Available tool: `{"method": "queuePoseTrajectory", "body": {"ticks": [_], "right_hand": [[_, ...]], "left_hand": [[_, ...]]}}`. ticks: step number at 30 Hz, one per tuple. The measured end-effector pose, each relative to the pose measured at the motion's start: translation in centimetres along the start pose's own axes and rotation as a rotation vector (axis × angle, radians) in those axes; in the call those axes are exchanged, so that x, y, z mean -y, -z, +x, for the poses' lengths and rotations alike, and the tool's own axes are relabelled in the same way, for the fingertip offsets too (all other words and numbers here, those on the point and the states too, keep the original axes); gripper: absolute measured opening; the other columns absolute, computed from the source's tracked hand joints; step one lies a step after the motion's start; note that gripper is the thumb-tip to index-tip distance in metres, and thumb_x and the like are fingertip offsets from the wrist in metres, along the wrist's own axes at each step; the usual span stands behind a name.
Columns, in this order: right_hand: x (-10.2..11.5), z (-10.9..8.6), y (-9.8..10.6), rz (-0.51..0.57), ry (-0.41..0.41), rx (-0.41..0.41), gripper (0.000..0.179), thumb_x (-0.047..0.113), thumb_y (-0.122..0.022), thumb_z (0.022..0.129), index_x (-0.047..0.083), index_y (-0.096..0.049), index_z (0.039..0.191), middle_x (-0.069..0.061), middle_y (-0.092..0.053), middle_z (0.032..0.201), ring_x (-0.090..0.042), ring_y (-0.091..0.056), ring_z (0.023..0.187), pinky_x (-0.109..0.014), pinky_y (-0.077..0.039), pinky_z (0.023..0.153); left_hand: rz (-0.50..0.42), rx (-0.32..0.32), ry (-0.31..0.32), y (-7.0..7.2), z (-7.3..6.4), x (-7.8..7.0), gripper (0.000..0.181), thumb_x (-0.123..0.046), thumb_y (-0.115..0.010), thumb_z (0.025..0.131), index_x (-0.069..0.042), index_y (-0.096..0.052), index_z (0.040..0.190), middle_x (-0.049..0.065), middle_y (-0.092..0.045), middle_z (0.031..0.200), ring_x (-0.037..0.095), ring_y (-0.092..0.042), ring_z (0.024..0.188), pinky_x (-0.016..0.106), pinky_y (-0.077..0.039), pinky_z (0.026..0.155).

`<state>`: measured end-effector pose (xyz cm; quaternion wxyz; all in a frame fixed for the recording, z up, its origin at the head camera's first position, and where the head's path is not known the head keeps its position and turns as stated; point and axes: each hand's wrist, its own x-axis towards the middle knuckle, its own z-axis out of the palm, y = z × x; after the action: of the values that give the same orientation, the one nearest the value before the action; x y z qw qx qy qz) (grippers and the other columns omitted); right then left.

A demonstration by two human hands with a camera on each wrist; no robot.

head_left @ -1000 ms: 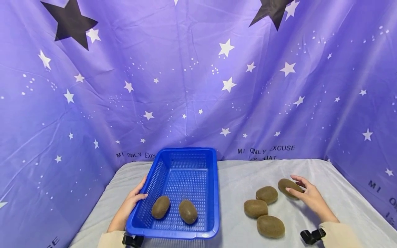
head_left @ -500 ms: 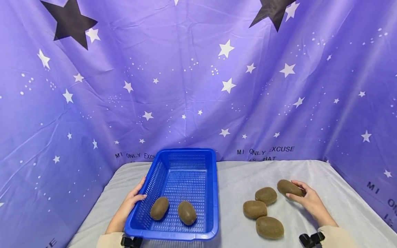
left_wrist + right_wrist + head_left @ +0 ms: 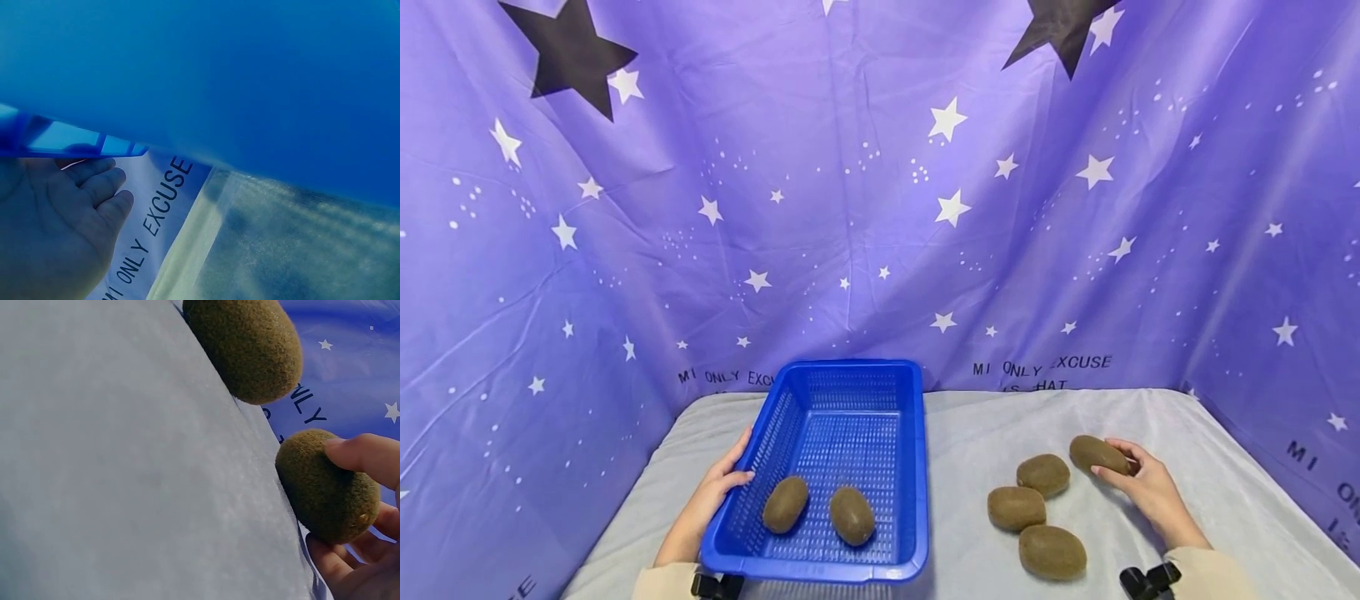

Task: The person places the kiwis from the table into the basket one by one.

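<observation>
On the left, a blue plastic basket [image 3: 921, 483] holds two brown kiwis [image 3: 786, 505] near its front end. My left hand [image 3: 703, 504] grips its left rim, thumb over the top; the left wrist view shows the fingers [image 3: 103, 187] bent beneath the rim. At the right, my right hand [image 3: 1153, 496] holds a kiwi [image 3: 1093, 454] by its right end. In the right wrist view, the thumb [image 3: 365, 456] lies on one side of this kiwi and the fingers [image 3: 328, 559] on the other. The kiwi appears to sit on the cloth.
Three loose kiwis lie between the basket and my right hand: the back one [image 3: 1043, 475], the left one [image 3: 1017, 508] and the front one [image 3: 1052, 552]. Pale grey cloth [image 3: 970, 433] covers the table. A purple star-patterned curtain [image 3: 865, 208] hangs behind and at both sides.
My right hand has closed in on the far right kiwi, its thumb and fingers now around the end. The left hand and basket stay almost still.
</observation>
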<state>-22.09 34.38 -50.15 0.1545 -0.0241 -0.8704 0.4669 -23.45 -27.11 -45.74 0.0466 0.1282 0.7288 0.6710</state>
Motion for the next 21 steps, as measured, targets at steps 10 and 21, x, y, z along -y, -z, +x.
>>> {"method": "queuePoseTrajectory", "body": {"ticks": [10,21], "right_hand": [[-0.2,-0.1,-0.2,0.061,-0.005,-0.056,0.055,0.018,-0.073,0.081,-0.009,-0.051,0.124,0.036,-0.048,0.091,0.012,-0.049,0.080,-0.009,-0.040,0.068],[1.4,0.2,0.0,0.079,-0.011,-0.035,0.056,0.019,-0.073,0.082,-0.008,-0.050,0.126,0.030,-0.052,0.090,0.012,-0.051,0.081,-0.010,-0.042,0.069]], "left_hand": [[0.021,-0.006,0.018,-0.2,-0.1,0.1,0.071,0.000,-0.044,0.089,-0.005,-0.009,0.151,0.023,-0.007,0.155,0.033,-0.027,0.132,0.022,-0.044,0.087],[-0.027,0.010,0.035,-0.2,-0.2,-0.1,0.072,0.002,-0.043,0.089,-0.007,-0.007,0.151,0.020,-0.003,0.156,-0.008,-0.042,0.111,0.020,-0.043,0.088]]}}
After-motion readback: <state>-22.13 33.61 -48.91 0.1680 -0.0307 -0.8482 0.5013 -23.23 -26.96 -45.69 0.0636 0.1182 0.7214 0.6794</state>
